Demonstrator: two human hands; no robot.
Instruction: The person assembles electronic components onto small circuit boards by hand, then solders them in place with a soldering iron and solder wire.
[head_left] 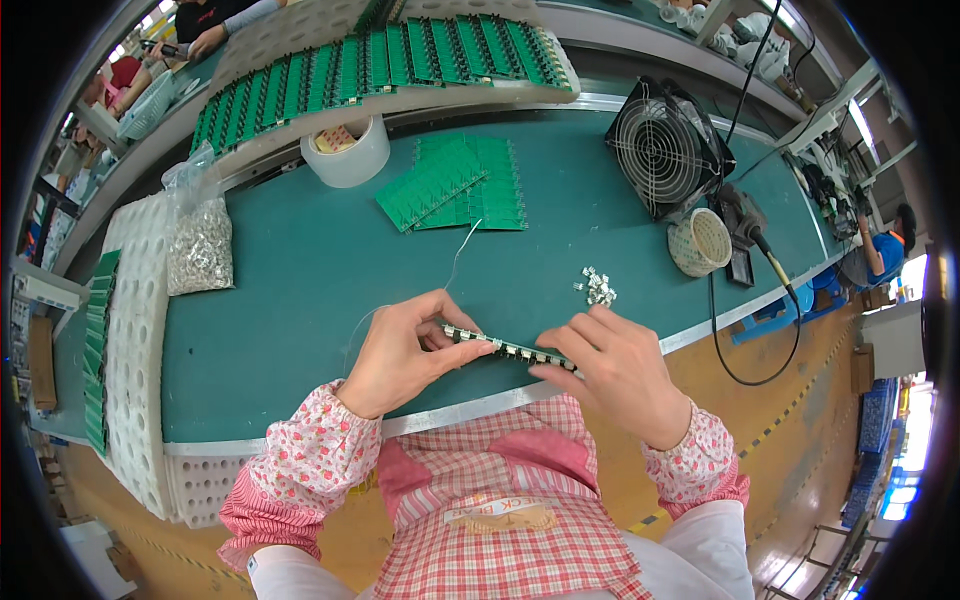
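A: Packages first. What was logged on the table (300, 270)?

B: A clear plastic bag (199, 243) of small silvery parts lay at the far left of the green surface, its neck bunched and pointing away from the person. Just left of it sat a white pocketed foam tray (135, 350) with green boards standing on edge along its outer side. A wide roll of pale tape (346, 150) stood at the far edge, a patterned label visible inside its core; print not recorded.

A: Other items?

B: A loose fan of green circuit boards (455, 185) lay right of the tape roll. Behind, a raised white rack (380, 65) carried a long row of the same boards. A small black fan (665, 148) stood at the right, a woven cream cup (699, 242) just in front of it, and a soldering iron (755, 240) beside the cup. A little heap of white connectors (596, 287) lay near the right hand.

A: Hand pose?

B: Both forearms entered from the lower edge in floral sleeves. The left hand (400, 350) was closed, thumb and fingers pinching the left end of a narrow green board strip (505, 347). The right hand (620, 365) was curled over the strip's right end, fingertips gripping it.

A: Strip location?

B: Held between the two hands, above the table's near edge, roughly level, with a row of white connectors along its top.
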